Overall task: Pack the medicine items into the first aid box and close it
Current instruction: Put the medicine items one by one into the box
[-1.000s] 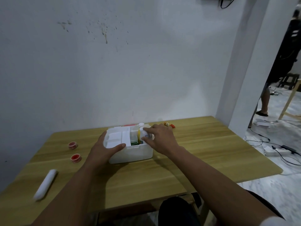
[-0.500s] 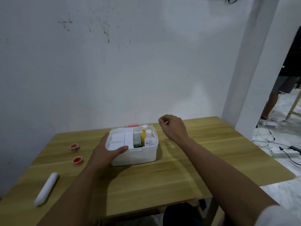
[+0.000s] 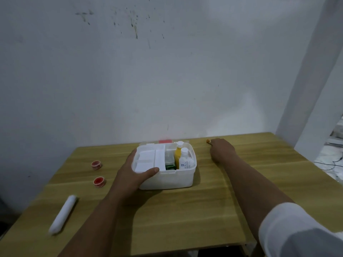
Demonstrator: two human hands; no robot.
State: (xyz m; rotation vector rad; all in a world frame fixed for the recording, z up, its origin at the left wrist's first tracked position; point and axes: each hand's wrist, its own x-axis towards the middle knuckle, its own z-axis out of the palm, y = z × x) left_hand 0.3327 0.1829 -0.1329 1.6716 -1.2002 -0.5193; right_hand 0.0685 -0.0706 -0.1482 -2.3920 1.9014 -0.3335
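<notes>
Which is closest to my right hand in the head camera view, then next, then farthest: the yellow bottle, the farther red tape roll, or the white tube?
From the right hand:
1. Yellow bottle, to its left, inside the first aid box.
2. Farther red tape roll, on the table's left side.
3. White tube, at the table's near left corner.

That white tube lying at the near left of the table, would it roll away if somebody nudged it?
Probably. The white tube looks round and long and lies flat on the smooth wooden table, so a sideways nudge would likely roll it. It seems light, perhaps soft like rolled bandage. Nothing beside it would stop it.
</notes>
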